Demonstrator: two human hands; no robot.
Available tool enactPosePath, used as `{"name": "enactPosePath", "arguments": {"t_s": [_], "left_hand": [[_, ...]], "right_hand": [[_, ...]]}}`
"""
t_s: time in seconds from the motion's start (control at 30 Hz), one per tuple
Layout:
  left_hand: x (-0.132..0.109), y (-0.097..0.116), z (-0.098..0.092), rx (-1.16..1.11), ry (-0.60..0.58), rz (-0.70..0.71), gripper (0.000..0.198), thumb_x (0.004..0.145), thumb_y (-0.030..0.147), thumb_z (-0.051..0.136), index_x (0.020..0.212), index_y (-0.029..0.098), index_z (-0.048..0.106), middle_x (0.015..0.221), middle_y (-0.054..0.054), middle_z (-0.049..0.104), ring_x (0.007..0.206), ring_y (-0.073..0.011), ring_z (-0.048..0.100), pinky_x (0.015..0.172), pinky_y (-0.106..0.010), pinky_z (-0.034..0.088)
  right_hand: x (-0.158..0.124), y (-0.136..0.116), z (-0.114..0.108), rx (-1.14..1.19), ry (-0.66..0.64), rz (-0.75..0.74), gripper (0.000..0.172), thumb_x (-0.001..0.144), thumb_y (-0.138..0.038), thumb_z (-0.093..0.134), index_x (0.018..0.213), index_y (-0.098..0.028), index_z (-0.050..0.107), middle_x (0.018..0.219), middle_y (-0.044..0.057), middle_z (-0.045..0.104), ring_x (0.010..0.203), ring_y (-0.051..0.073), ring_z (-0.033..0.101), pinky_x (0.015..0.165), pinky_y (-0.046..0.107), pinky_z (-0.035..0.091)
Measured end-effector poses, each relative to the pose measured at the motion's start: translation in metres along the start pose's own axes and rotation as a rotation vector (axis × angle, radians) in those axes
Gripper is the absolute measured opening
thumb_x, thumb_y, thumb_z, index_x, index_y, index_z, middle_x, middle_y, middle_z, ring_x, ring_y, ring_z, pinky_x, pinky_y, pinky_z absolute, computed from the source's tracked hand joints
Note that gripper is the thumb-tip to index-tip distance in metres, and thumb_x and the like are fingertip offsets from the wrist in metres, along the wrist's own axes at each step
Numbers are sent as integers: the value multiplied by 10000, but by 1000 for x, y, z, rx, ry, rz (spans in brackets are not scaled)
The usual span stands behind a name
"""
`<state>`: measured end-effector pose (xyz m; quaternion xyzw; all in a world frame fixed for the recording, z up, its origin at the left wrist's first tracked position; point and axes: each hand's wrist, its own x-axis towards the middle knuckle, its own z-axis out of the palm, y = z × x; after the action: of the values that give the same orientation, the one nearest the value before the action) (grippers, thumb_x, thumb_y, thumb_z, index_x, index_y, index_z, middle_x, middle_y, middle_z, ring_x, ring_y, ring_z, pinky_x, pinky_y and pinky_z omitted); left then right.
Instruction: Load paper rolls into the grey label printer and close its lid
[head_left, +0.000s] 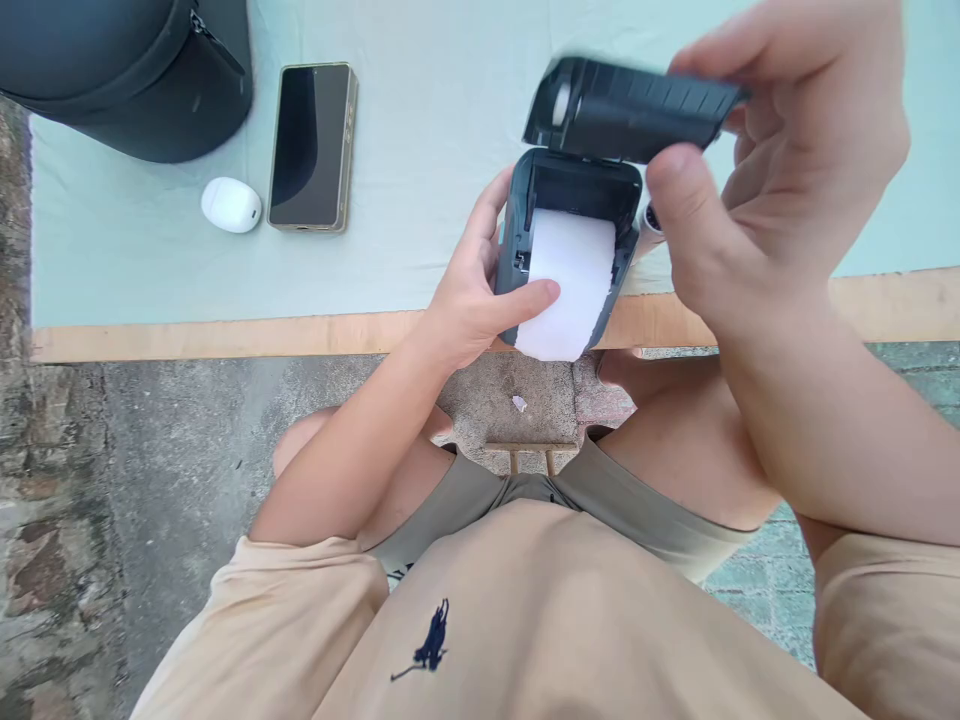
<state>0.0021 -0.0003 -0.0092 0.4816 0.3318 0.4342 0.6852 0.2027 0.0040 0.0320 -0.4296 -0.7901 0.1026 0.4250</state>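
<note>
A dark handheld receipt printer (628,252) is held over the table's near edge by my left hand (480,285). The fingers wrap its left side, and the thumb presses on the white paper (574,270) coming out of the bay. Raised at the top is the printer's hinged lid (637,110), slightly blurred. My right hand (780,150) pinches the lid's right end between thumb and fingers. Partly hidden behind the printer and my right thumb is a small cylindrical object (651,222), whose kind I cannot make out.
A smartphone (306,150) lies on the pale cloth (420,150) to the left, beside a small white rounded case (231,205). A black zippered bag (127,80) fills the far left corner. The table's wooden edge (225,333) runs in front of my knees. A paper scrap (519,403) lies on the floor.
</note>
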Motion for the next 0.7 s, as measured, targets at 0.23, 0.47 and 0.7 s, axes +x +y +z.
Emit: {"name": "enactPosePath", "arguments": {"t_s": [0.23,0.47,0.7], "left_hand": [[-2,-1,-1,-71,42,-22,976,624,481,846,1440,279,349,1382,-81,576,1339,-329,556,1065,-407,528],[0,-1,-1,-66,30,-6,1065,561,525,866,1455,276,345,1396,-87,574,1418,-340,474,1113,-409,496],[2,-7,-1,-107,16,41,949,646,689,762,1432,372,335,1285,-12,625,1510,-327,316,1167,-425,438]], "right_hand": [[-3,2,5,-36,1,-282,258,846,-409,661,1043,-259,590,1073,50,664,1028,192,635,920,393,572],[-9,5,4,4,-5,-247,148,861,-310,620,1002,-265,613,1033,52,669,1003,191,645,868,386,582],[-8,-2,-2,-41,-112,-194,388,866,-309,611,1235,-201,557,1276,124,611,1212,227,598,927,381,561]]}}
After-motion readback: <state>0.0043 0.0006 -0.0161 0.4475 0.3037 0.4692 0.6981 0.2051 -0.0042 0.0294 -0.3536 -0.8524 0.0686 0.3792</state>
